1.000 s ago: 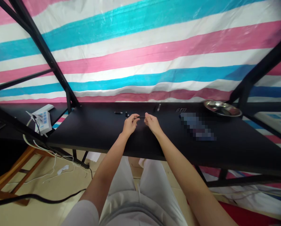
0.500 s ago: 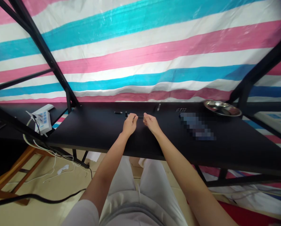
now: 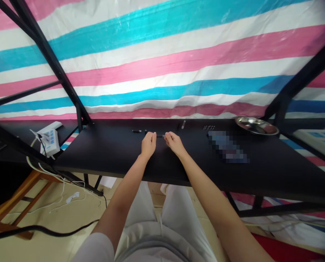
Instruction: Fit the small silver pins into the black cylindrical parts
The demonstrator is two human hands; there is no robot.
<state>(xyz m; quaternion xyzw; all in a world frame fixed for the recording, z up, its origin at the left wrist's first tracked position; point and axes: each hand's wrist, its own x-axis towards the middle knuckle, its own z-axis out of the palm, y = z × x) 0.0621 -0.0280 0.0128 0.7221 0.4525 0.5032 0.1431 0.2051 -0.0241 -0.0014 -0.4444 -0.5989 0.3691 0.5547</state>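
Observation:
Both hands are above the black table, close together near its middle. My left hand (image 3: pixel 148 145) is closed with its thumb on top, around one end of a slim dark pen-like stick (image 3: pixel 160 136). At the stick's other end, my right hand (image 3: pixel 174 142) pinches it between thumb and fingers. The stick runs level across the gap; its ends are hidden in the fingers. Just behind my left hand is a small black piece (image 3: pixel 145 131). A short black piece with a pale end (image 3: pixel 136 131) lies to its left. Beyond my right hand lies a small clear tube (image 3: pixel 183 124).
Several tiny clear pieces (image 3: pixel 208 127) lie at the back right of the table (image 3: pixel 110 153), near a blurred-out dark object (image 3: pixel 228 147) and a shiny metal plate (image 3: pixel 256 126). Black frame posts stand at both sides. A white power strip (image 3: pixel 51 140) with cables is at left.
My left hand has turned slightly and shifted a little left, its thumb now pointing more upward. A bit more of the stick shows between the hands. My right hand has barely moved.

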